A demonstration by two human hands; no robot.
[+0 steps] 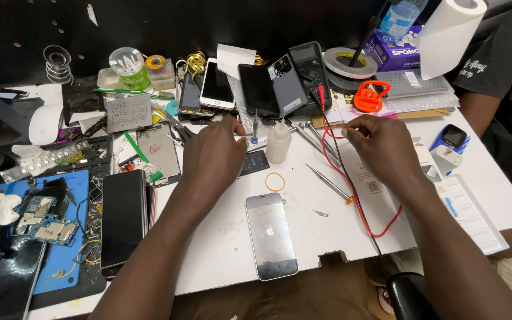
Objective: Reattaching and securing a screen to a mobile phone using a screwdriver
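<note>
Two hands apart, left hand point(213, 155) beside screwdriver point(255, 127), right hand point(384, 148) touching red wire point(334, 155)

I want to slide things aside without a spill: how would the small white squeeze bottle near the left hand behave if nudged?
The bottle stands upright, taller than it is wide, with a thin nozzle, so it would probably tip. It looks like light plastic. On its side it would likely roll toward the phone.

I am looking down at a white bench point(220, 249), chipped at its near edge. A silver phone point(271, 235) is lying face down near that edge, a yellow rubber band point(275, 181) just beyond it. A small white bottle point(278, 142) is standing upright, tweezers point(330, 183) are lying right of it, and a black phone point(124, 218) is resting at left.
</note>
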